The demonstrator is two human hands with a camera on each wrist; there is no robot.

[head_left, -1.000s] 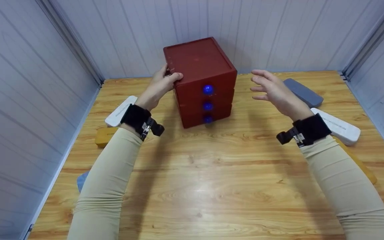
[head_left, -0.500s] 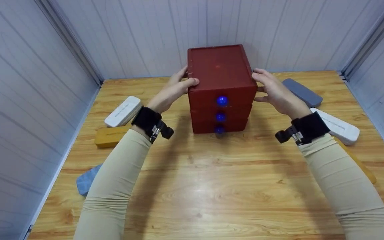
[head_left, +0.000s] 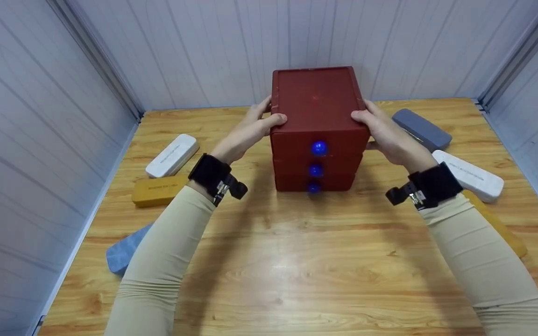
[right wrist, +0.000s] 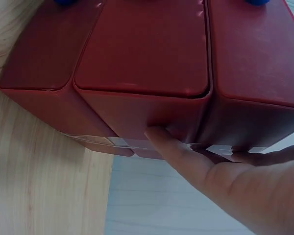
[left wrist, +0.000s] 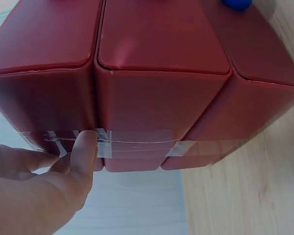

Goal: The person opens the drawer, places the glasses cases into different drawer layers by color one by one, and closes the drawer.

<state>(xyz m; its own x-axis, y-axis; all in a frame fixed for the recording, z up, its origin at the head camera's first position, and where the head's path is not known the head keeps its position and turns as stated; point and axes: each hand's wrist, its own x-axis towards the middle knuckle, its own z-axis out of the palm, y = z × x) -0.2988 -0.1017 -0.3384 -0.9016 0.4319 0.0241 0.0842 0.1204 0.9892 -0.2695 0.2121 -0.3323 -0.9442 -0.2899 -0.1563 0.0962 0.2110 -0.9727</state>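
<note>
A dark red three-drawer box with a blue round knob on each drawer stands at the back of the wooden table, its front facing me. My left hand grips its left side, thumb over the top edge. On the opposite side my right hand holds it the same way, thumb on the top right edge. Clear tape runs across the drawers' side in the left wrist view, with the fingers touching there. In the right wrist view, fingers press against the other taped side.
At left lie a white case, a mustard case and a blue case, partly under my sleeve. A grey case, a white case and a mustard case lie at right. Panelled walls enclose the table.
The drawer box has shifted right and slightly nearer, turning from an angle to face me squarely. My left hand moved with it, and my right hand has closed onto its right side.
</note>
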